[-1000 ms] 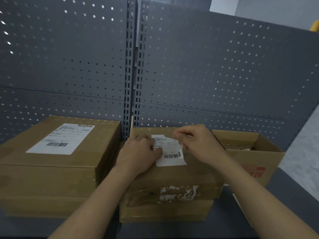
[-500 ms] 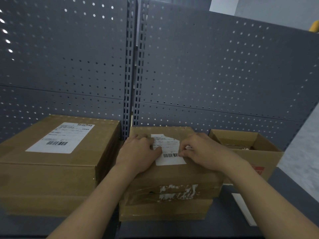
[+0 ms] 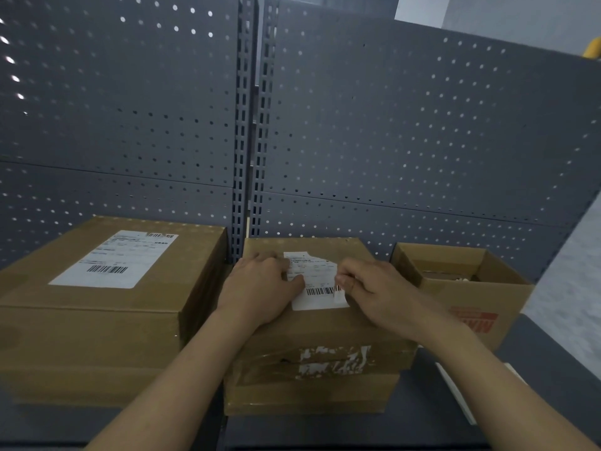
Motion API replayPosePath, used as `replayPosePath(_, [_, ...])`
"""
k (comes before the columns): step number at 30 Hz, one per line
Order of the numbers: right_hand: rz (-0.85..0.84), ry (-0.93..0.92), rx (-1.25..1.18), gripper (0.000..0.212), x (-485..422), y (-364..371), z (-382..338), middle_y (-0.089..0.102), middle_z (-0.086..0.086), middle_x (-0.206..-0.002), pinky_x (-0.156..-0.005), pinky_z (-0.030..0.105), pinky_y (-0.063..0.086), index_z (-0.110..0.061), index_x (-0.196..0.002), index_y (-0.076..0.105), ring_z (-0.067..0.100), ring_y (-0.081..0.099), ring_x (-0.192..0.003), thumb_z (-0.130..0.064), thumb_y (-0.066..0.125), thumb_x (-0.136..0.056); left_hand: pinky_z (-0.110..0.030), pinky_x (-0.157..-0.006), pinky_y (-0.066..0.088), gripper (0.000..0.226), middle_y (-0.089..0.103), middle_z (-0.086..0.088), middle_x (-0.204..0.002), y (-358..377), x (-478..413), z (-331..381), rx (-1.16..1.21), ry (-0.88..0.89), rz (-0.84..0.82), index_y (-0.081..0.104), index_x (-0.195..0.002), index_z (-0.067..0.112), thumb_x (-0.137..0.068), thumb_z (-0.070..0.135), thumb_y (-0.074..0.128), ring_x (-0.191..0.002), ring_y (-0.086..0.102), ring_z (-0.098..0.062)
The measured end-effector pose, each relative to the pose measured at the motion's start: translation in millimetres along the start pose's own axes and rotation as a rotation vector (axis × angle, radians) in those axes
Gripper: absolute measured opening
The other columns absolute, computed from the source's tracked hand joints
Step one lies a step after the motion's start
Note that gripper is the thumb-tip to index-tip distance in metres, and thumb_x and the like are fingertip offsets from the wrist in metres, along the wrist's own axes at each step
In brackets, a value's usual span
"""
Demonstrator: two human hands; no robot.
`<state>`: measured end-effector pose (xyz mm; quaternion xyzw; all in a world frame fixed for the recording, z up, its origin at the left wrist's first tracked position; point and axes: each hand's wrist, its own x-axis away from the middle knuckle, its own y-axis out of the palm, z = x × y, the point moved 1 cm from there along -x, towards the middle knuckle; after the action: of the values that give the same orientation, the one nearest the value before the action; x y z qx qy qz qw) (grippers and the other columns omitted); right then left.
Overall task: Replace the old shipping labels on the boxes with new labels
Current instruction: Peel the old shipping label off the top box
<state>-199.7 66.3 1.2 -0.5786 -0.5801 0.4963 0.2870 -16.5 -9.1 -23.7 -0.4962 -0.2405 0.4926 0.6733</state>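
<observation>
A taped brown box [image 3: 325, 330] stands on a second box in the middle of the shelf. A white barcode label [image 3: 317, 288] lies on its top, partly torn at its upper right. My left hand [image 3: 260, 288] rests flat on the box top, with its thumb on the label's left edge. My right hand [image 3: 374, 291] is at the label's right edge, thumb and forefinger pinching a lifted strip of it. To the left, a bigger brown box [image 3: 97, 320] carries a large white label [image 3: 113, 258].
An open carton [image 3: 471, 307] with red print stands at the right with something inside. A white strip [image 3: 455, 392] lies on the dark shelf [image 3: 422, 428] in front of it. Grey perforated back panels [image 3: 390, 141] rise behind the boxes.
My right hand came down from the label's upper right corner to its right edge near the barcode and now pinches a strip there. My left hand stayed put.
</observation>
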Motion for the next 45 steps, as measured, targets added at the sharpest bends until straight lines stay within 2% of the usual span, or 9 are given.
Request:
replayPosePath(7, [0.122,0.003,-0.154,0.027,6.3,-0.3,-0.8,0.054,0.0,-0.076,-0.061,0.022,0.038,-0.023,-0.084,0.05,0.012,0.049,-0.07,-0.034,0.036,-0.104,-0.036,-0.111,0.03,0.052,0.042,0.003,-0.152,-0.9,1.1,1.0,-0.005,0.008,-0.001,0.049,-0.144,0.025,-0.098,0.05,0.046,-0.136,0.039,-0.019])
replayPosePath(12, [0.233,0.084,-0.182,0.039,-2.6,-13.3,1.1,0.055,0.0,-0.072,-0.055,0.023,0.037,-0.02,-0.085,0.047,0.008,0.051,-0.06,-0.058,0.047,-0.092,-0.037,-0.113,0.029,0.053,0.04,0.003,-0.154,-0.9,1.2,1.1,-0.009,0.009,-0.005,0.048,-0.144,0.026,-0.098,0.05,0.045,-0.137,0.037,-0.02])
replayPosePath(17, [0.229,0.107,-0.12,0.025,-4.5,-12.5,12.8,0.063,-0.003,-0.069,-0.054,0.017,0.041,-0.027,-0.079,0.048,0.005,0.057,-0.06,-0.043,0.058,-0.094,-0.036,-0.114,0.027,0.054,0.038,0.004,-0.155,-0.1,1.3,0.0,-0.012,0.014,-0.004,0.047,-0.145,0.026,-0.098,0.051,0.044,-0.139,0.035,-0.019])
replayPosePath(23, [0.21,0.148,-0.092,0.007,-9.7,-9.8,25.8,0.068,-0.004,-0.069,-0.057,0.017,0.049,-0.029,-0.091,0.059,0.003,0.062,-0.06,-0.033,0.061,-0.096,-0.036,-0.115,0.025,0.055,0.038,0.003,-0.155,-0.2,0.4,-0.1,-0.011,0.019,-0.002,0.046,-0.146,0.024,-0.098,0.05,0.043,-0.14,0.034,-0.019])
replayPosePath(31, [0.319,0.133,-0.018,0.011,-23.9,-11.5,38.3,0.067,-0.008,-0.068,-0.064,0.02,0.046,-0.025,-0.089,0.068,0.005,0.064,-0.065,-0.027,0.061,-0.096,-0.038,-0.116,0.026,0.055,0.038,0.003,-0.156,1.0,-0.1,-0.9,-0.005,0.019,0.0,0.046,-0.147,0.025,-0.098,0.051,0.044,-0.14,0.034,-0.02])
replayPosePath(37, [0.234,0.158,0.008,0.02,-40.3,-6.6,43.4,0.061,0.0,-0.096,-0.078,0.03,0.042,-0.017,-0.093,0.071,0.016,0.058,-0.091,-0.02,0.053,-0.1,-0.038,-0.115,0.027,0.055,0.038,0.003,-0.155,2.2,-1.6,-1.9,-0.015,0.016,0.009,0.047,-0.145,0.025,-0.097,0.051,0.044,-0.14,0.033,-0.021])
replayPosePath(40, [0.173,0.182,0.017,0.024,-46.4,-3.5,39.9,0.062,0.001,-0.109,-0.082,0.025,0.038,-0.014,-0.111,0.069,0.018,0.057,-0.105,-0.016,0.046,-0.103,-0.038,-0.114,0.027,0.055,0.039,0.003,-0.155,3.6,-2.4,-2.7,-0.009,0.015,0.012,0.048,-0.145,0.025,-0.097,0.052,0.044,-0.14,0.034,-0.021])
replayPosePath(42, [0.128,0.222,0.041,0.029,-47.8,-1.9,35.3,0.064,0.001,-0.11,-0.082,0.026,0.041,-0.017,-0.121,0.066,0.018,0.058,-0.106,-0.015,0.042,-0.104,-0.038,-0.115,0.027,0.055,0.039,0.003,-0.155,4.2,-2.7,-3.2,-0.01,0.017,0.014,0.048,-0.145,0.025,-0.097,0.052,0.045,-0.14,0.034,-0.021])
replayPosePath(45, [0.03,0.279,0.111,0.028,-51.5,-1.1,29.3,0.068,0.003,-0.112,-0.078,0.031,0.05,-0.014,-0.107,0.071,0.019,0.063,-0.099,-0.018,0.044,-0.1,-0.038,-0.114,0.027,0.055,0.04,0.003,-0.154,4.9,-3.8,-4.0,-0.016,0.017,0.021,0.049,-0.144,0.025,-0.096,0.052,0.045,-0.139,0.034,-0.021])
